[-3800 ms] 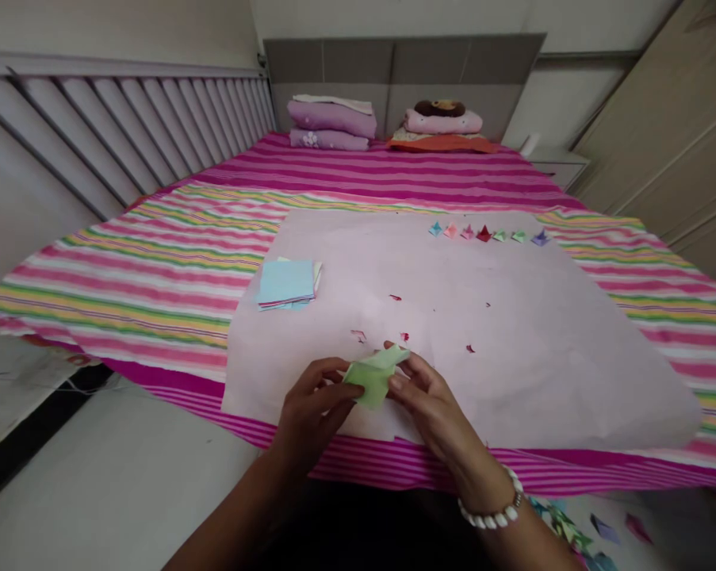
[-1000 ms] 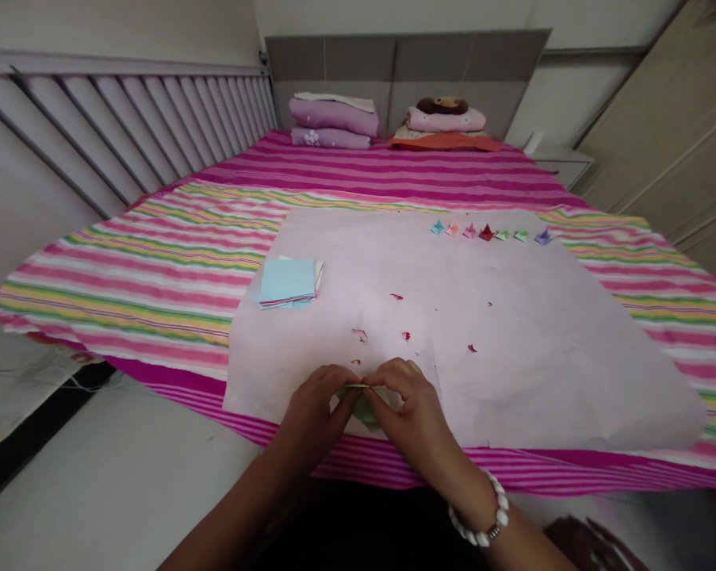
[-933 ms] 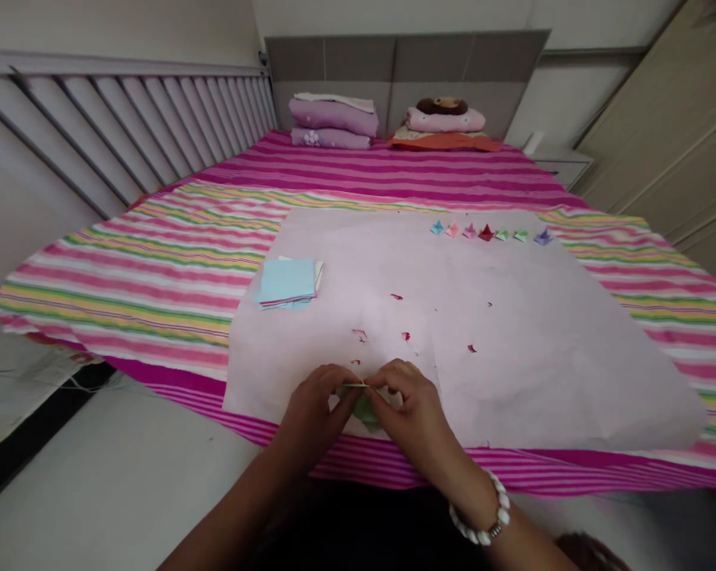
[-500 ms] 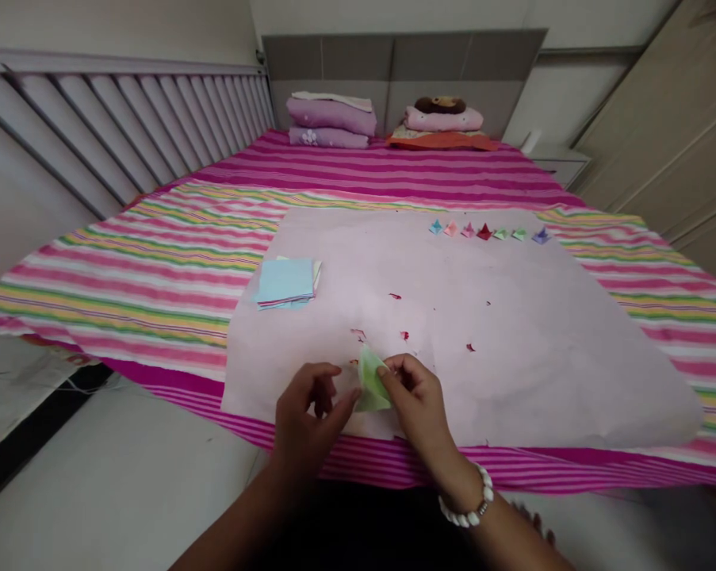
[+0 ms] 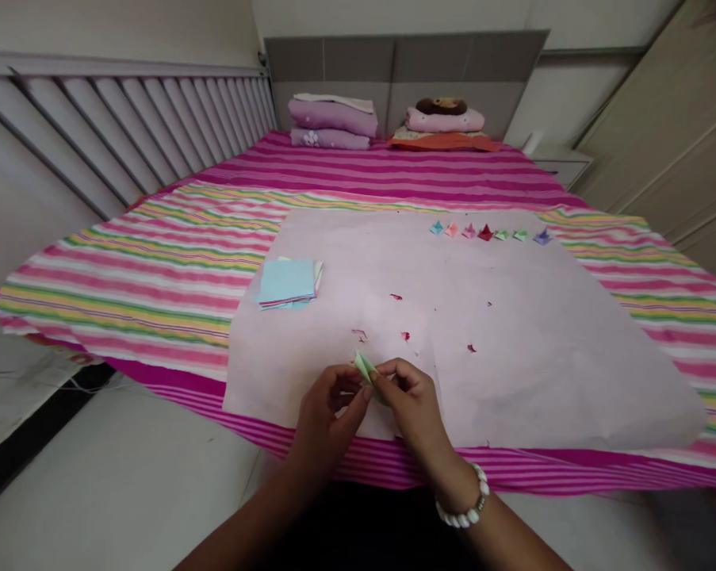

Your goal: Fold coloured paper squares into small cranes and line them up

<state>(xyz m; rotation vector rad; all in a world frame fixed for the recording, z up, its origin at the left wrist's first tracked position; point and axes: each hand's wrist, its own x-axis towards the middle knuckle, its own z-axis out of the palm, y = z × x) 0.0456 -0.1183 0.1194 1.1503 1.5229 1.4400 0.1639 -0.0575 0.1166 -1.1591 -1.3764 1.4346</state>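
Note:
A small folded piece of light green paper [image 5: 363, 364] is pinched between my two hands, above the near edge of a large pale pink sheet [image 5: 530, 341]. My left hand [image 5: 337, 404] grips its left side with thumb and fingers closed. From the right, my right hand [image 5: 410, 400] holds it between thumb and fingers, which cover its lower part. A white bead bracelet [image 5: 468, 507] circles my right wrist. Left of and beyond my hands lies a stack of square paper [image 5: 287, 281] with a light blue sheet on top.
Several small folded paper boats [image 5: 485, 233] stand in a row at the sheet's far right. Dark red scraps [image 5: 405, 336] lie scattered on the sheet. A striped cloth [image 5: 143, 277] covers the bed beneath. Folded bedding [image 5: 332, 119] is piled by the headboard [image 5: 358, 59].
My left hand has moved right and closed on the green paper. The paper now looks narrower, turned or folded between my fingers. The camera view has shifted slightly.

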